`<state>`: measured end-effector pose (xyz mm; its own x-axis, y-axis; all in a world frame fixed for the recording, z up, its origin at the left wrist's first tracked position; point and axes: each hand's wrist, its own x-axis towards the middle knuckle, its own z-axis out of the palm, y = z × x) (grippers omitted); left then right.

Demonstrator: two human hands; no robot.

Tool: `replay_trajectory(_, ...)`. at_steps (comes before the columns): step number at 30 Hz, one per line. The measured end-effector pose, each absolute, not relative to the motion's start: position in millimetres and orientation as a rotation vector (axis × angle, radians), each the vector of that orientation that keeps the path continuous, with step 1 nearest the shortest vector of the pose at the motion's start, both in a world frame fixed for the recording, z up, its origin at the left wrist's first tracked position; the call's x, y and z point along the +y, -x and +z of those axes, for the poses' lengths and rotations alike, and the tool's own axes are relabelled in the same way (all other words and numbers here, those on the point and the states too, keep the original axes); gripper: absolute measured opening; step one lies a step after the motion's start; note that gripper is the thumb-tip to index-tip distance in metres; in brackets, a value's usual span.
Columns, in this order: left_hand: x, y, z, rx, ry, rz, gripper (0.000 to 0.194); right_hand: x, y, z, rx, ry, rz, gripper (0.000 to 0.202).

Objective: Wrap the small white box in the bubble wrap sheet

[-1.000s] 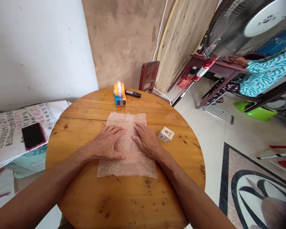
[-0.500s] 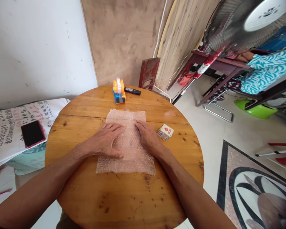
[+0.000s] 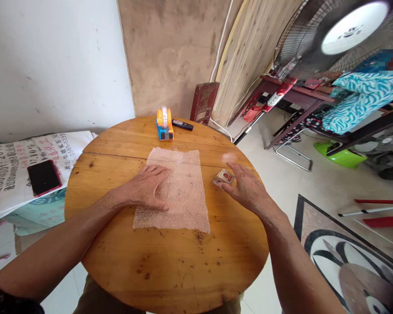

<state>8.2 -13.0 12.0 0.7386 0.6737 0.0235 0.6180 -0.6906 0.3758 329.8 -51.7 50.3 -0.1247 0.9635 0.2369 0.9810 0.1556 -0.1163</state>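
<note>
Well, the left hand [image 3: 147, 185] lay spread out on the left side of a sheet of bubble wrap [image 3: 185, 187], its thumb wide away from the fingers. The bubble wrap lay flat on a round wooden table [image 3: 170, 266]. The right hand [image 3: 244, 183] was wide too, with its thumb and fingers about a little box [image 3: 222, 177]. That box sat on the table, right of the bubble wrap. You could not tell if the hand touched it. Near the far edge stood a tape holder [image 3: 164, 127], just beside a long black thing [image 3: 182, 124].
</note>
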Motion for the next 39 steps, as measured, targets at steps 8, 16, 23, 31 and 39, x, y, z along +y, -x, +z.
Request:
replay_trajectory(8,-11.6,-8.4,12.8,0.99,-2.577,0.211,0.107,-67.2,-320.3,51.1,-1.961,1.887,0.108,0.038)
replay_trajectory(16,-11.5,-8.0,10.6,1.025,-2.566,0.234,0.115,-64.5,-241.8,45.3,-2.294,1.315,0.414,0.049)
replay_trajectory(23,-9.5,-8.0,11.2,0.969,-2.586,0.243,0.113,-54.3,-245.6,7.3,-2.291,1.27,0.626,0.066)
replay_trajectory(31,-9.5,-7.3,10.1,0.98,-2.56,0.243,0.113,-54.2,-246.3,13.0,-2.294,1.249,0.678,0.057)
replay_trajectory(39,-10.1,-7.1,10.7,0.994,-2.556,0.242,0.113,-51.3,-250.5,10.2,-2.299,1.243,0.728,0.062)
